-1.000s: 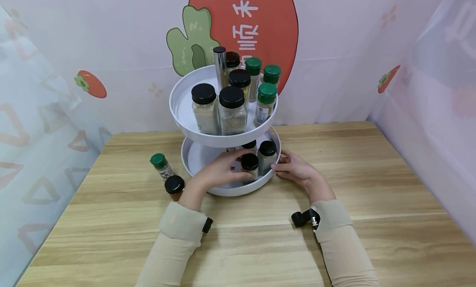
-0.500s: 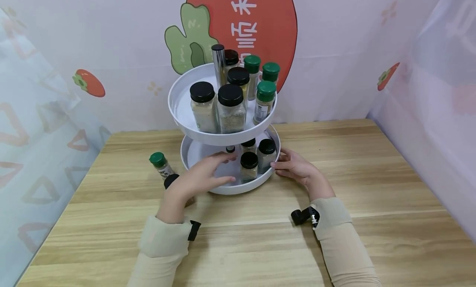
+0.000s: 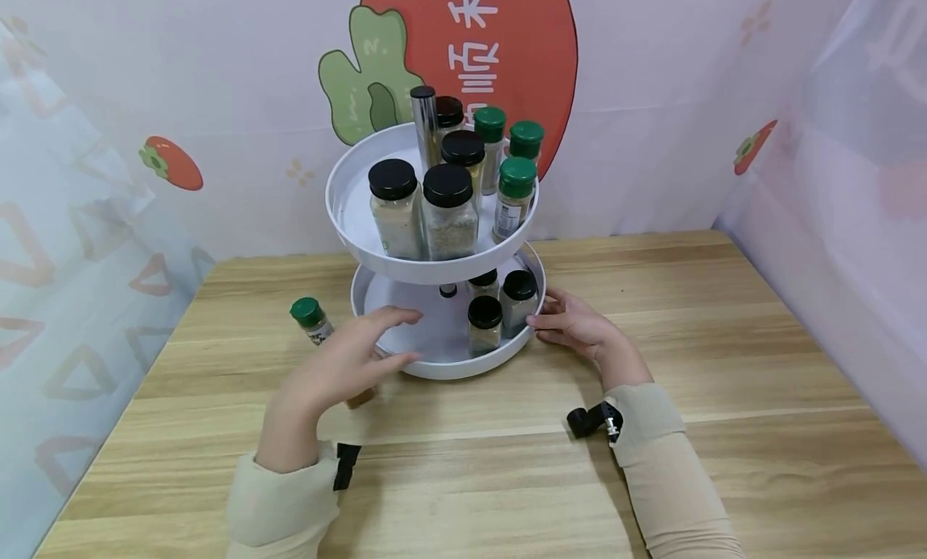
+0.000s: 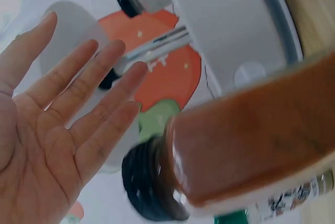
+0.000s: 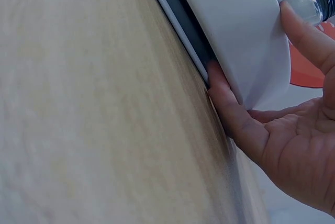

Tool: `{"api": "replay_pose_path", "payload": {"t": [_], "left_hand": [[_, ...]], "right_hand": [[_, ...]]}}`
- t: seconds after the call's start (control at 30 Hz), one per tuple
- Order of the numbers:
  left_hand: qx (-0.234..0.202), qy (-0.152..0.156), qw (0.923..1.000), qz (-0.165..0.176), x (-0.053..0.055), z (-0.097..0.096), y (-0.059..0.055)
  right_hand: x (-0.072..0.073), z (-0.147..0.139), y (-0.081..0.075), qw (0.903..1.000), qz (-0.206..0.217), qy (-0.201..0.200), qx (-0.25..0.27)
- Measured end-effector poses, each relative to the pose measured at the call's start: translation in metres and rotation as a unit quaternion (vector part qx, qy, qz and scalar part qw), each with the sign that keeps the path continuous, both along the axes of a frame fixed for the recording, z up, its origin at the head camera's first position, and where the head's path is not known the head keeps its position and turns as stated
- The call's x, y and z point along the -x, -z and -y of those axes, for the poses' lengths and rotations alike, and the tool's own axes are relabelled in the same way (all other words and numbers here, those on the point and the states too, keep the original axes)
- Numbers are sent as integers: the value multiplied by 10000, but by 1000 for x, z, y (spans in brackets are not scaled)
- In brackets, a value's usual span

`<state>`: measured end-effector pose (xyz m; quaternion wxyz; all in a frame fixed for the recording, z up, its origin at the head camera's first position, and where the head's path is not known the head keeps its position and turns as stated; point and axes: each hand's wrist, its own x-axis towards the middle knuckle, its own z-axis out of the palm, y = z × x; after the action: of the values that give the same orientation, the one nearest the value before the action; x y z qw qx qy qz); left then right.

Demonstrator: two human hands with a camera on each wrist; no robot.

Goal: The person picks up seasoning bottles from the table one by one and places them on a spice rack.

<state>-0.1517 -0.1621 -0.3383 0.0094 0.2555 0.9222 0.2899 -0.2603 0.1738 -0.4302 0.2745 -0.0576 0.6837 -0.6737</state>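
Note:
My left hand (image 3: 335, 367) hovers at the front left of a white two-tier turntable (image 3: 463, 371), fingers spread and holding nothing. Just below that hand stands a jar of reddish-brown spice (image 4: 251, 140) with a black lid; the head view shows only a sliver of it. Behind it is a green-capped spice bottle (image 3: 311, 321). At the right side of the lower tier, my right hand (image 3: 579, 327) grips the rim, its thumb on the wall and its fingers (image 5: 238, 119) under the edge. A small black-lidded jar (image 3: 485, 327) stands inside, near another black-lidded jar (image 3: 518, 303).
The upper tier (image 3: 434, 271) carries several black-lidded jars, such as a front jar (image 3: 451, 221), plus green-capped bottles (image 3: 512, 201) at its right. A metal post (image 3: 426, 125) rises through it. A printed cloth (image 3: 637, 141) hangs behind the wooden table (image 3: 507, 478).
My left hand has let go of the small black-lidded jar on the lower tier and moved left and toward me. The right hand stays at the rim.

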Motion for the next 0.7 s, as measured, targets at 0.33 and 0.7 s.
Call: {"api": "replay_pose_path", "payload": {"t": [0.33, 0.7], "left_hand": [[-132, -313, 9984, -450, -10, 30, -6], [-144, -552, 9980, -262, -19, 54, -1]], "right_hand": [[0, 0, -1, 10000, 38, 70, -51], [0, -1, 1, 10000, 45, 59, -50]]}}
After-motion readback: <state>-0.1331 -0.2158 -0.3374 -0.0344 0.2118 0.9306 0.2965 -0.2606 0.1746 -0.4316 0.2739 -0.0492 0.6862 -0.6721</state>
